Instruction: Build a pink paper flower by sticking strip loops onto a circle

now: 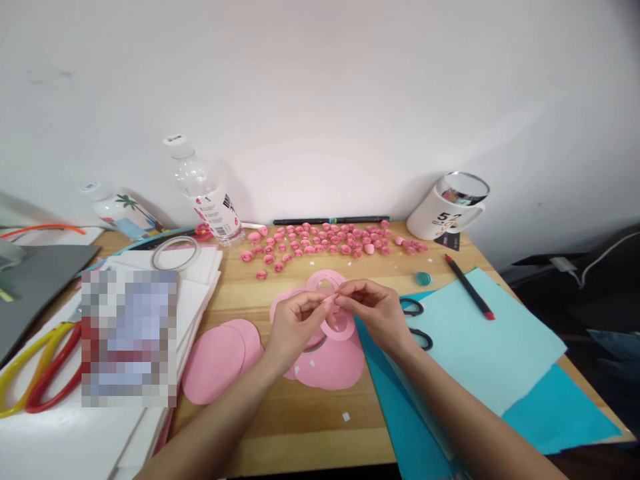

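My left hand [297, 323] and my right hand [377, 313] meet at the middle of the table, both closed in a pinch. Between their fingertips they hold a curled pink paper strip [344, 331], which loops down below the fingers. Under it lie pink paper discs [340, 370] with small white bits on them; my hands partly cover these. More pink paper discs [215, 363] overlap to the left of my left forearm. Behind my hands stand many small rolled pink paper flowers [313, 243] in a loose band.
At left, yellow-and-red scissors [47, 373] and a tape roll [175, 253] rest on white sheets. A bottle [215, 207], a black pen [330, 221] and a mug [435, 210] line the wall. Right: black-handled scissors [423, 339], a teal cap [423, 279], and a red-tipped marker [470, 287] on light-blue paper [505, 340].
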Available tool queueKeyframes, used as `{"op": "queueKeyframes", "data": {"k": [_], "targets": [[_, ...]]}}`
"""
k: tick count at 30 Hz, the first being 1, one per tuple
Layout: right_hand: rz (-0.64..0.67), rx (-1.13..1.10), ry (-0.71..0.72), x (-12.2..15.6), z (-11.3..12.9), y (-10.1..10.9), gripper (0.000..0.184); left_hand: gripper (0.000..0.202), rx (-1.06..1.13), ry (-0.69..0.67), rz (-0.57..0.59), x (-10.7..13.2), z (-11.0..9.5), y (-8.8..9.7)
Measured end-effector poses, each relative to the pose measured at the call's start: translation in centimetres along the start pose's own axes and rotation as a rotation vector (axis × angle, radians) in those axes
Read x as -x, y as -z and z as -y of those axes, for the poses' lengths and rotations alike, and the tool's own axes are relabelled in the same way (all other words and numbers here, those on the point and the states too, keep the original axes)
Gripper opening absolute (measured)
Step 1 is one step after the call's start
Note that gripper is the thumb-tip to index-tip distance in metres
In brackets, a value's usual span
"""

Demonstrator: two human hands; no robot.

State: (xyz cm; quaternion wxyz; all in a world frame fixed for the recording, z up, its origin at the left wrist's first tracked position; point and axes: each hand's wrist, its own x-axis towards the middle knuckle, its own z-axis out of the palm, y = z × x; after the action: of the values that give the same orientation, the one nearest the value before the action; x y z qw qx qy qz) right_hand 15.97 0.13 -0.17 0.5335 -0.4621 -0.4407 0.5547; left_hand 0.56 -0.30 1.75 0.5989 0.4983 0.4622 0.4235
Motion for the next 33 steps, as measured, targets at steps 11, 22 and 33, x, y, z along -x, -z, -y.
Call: {"op": "queueKeyframes", "data": {"k": [11, 22, 33], "targets": [[0.007, 0.027, 0.027, 0.27, 0.29, -0.21, 0.017, 0.017, -0.014, -0.006, -0.020, -0.07, -0.27, 0.04], [-0.015, 0.013, 0.056, 0.15, 0.05, -0.01, 0.014, 0.018, 0.002, 0.020, -0.002, -0.09, 0.08, -0.04], [-0.048, 0.075, 0.024, 0.06, -0.17, -0.12, 0.017, 0.021, 0.023, 0.049, -0.071, -0.14, -0.35, 0.07]]}}
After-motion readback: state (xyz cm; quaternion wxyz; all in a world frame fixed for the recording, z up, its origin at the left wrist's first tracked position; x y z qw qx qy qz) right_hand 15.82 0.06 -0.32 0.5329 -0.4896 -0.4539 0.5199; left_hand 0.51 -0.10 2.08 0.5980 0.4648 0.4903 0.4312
